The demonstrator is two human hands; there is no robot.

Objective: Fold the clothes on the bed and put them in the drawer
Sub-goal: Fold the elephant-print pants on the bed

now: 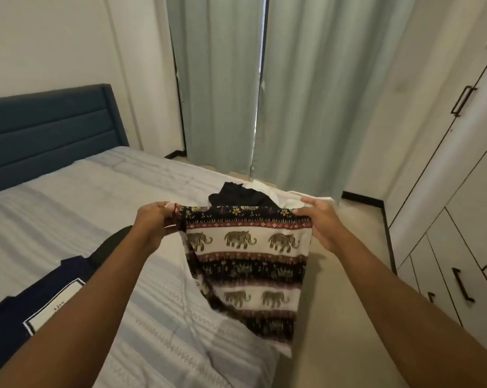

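Note:
An elephant-print garment (250,264) in black, white and red bands hangs above the bed's right edge. My left hand (155,219) pinches its top left corner. My right hand (320,219) grips the top right corner. The cloth is stretched flat between both hands and its lower end touches the bed (68,214). Behind it, near the far corner of the bed, lie a black garment (236,196) and a white one (267,190). A dark navy garment with a white label (49,301) lies on the bed at the lower left, partly under my left forearm.
White wardrobe with drawers (458,275) and black handles stands along the right wall. A strip of beige floor (346,289) runs between bed and wardrobe. Pale green curtains (264,88) hang ahead. The blue headboard (49,130) is at the left.

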